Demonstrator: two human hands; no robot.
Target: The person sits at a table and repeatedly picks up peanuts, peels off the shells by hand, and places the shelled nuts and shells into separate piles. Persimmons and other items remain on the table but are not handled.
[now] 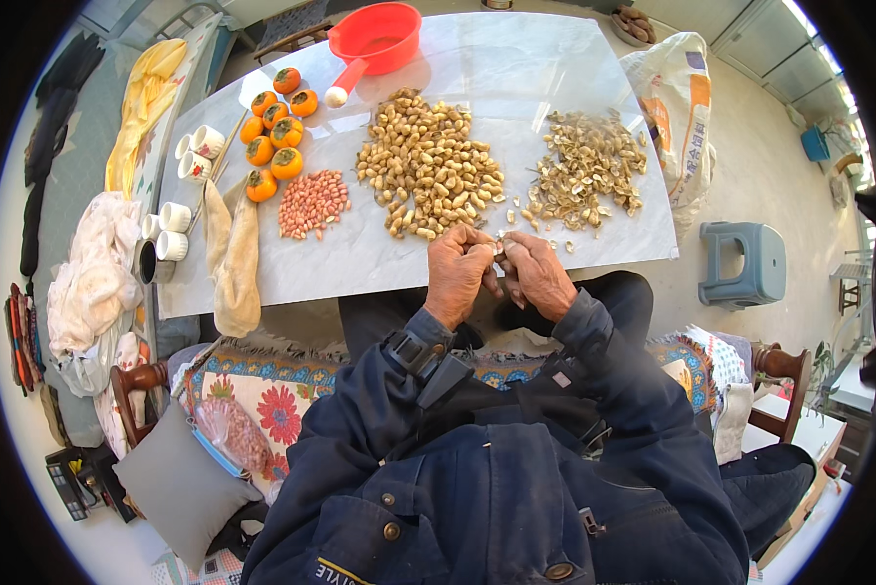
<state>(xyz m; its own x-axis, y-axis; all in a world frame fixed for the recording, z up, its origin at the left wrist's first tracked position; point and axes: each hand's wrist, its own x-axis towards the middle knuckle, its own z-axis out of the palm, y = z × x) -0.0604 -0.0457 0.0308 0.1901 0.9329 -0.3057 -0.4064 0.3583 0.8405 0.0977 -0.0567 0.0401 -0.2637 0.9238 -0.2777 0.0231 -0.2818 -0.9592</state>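
Over the front edge of the marble-patterned table (321, 274), my left hand (454, 272) and my right hand (537, 272) meet fingertip to fingertip. Between them they pinch a small peanut (498, 247), its shell seemingly cracked and mostly covered by the fingers. Just beyond my left hand spreads a large heap of unshelled peanuts (431, 164). Farther right lies a pile of broken peanut shells (588, 168), with a few loose bits near my right hand. A small heap of pink shelled peanut kernels (312, 205) sits left of the unshelled ones.
Several orange persimmons (286, 163) stand behind the kernels, near a red plastic ladle (376, 40). White cups (174, 217) and a beige cloth (233, 256) line the table's left side. A woven sack (679, 124) leans at the right end; a grey-blue plastic stool (745, 263) is on the floor.
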